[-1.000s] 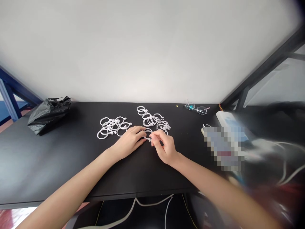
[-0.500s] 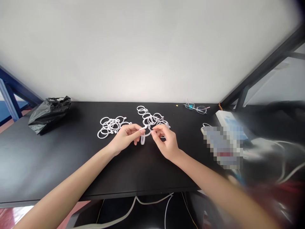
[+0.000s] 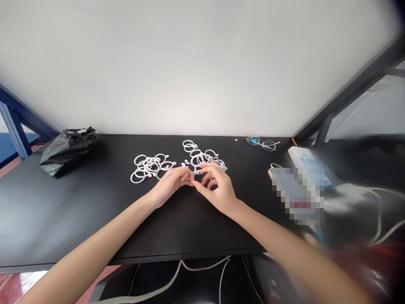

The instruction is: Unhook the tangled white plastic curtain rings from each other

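My left hand pinches a white curtain ring between thumb and fingers; its small knob shows above the fingertips. My right hand meets it from the other side, fingers curled, with its fingertips on the same ring. Most of that ring is hidden by the fingers. A loose pile of white rings with small round eyelets lies left of my hands on the black table. Behind my right hand lies another cluster of white rings, partly covered by the fingers.
A crumpled black plastic bag sits at the left of the table. Eyeglasses lie at the back right, near a yellow speck. At the right are a white box, a blurred-out phone-like object and cables.
My hands have come together, the right moving left until its fingertips meet the left hand's. The ring has turned and is now mostly covered by the fingers.
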`<action>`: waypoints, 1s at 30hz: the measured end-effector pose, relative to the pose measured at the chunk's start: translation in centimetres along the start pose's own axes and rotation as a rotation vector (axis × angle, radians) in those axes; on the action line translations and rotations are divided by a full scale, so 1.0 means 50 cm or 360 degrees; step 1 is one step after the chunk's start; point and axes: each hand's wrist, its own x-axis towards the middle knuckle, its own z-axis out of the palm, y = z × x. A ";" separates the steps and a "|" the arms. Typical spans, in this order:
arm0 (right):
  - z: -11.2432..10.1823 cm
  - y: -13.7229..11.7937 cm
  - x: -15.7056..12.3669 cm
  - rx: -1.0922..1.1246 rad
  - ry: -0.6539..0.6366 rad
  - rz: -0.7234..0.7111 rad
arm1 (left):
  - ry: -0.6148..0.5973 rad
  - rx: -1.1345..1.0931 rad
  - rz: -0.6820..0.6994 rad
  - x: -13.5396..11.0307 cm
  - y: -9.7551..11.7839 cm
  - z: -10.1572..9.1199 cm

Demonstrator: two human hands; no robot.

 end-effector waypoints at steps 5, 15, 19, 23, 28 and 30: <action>0.002 -0.003 0.001 0.0163 -0.0084 0.0235 | -0.0007 -0.0055 0.0008 0.002 0.004 0.001; -0.007 -0.013 0.000 0.0046 -0.0102 -0.0022 | 0.0300 0.0156 -0.0055 0.005 -0.012 -0.014; -0.009 -0.016 -0.004 -0.0046 -0.0168 -0.0184 | 0.0391 0.0061 -0.0069 0.010 -0.010 -0.021; -0.009 -0.008 -0.001 -0.0296 -0.0301 -0.0164 | 0.0390 -0.0103 0.0017 0.008 -0.003 -0.018; -0.003 0.005 0.000 -0.0514 -0.0436 -0.0055 | 0.0370 -0.0074 0.0056 0.001 0.005 -0.007; -0.003 0.006 -0.001 -0.0534 -0.0369 -0.0059 | 0.0302 -0.0019 0.0059 -0.001 0.006 -0.005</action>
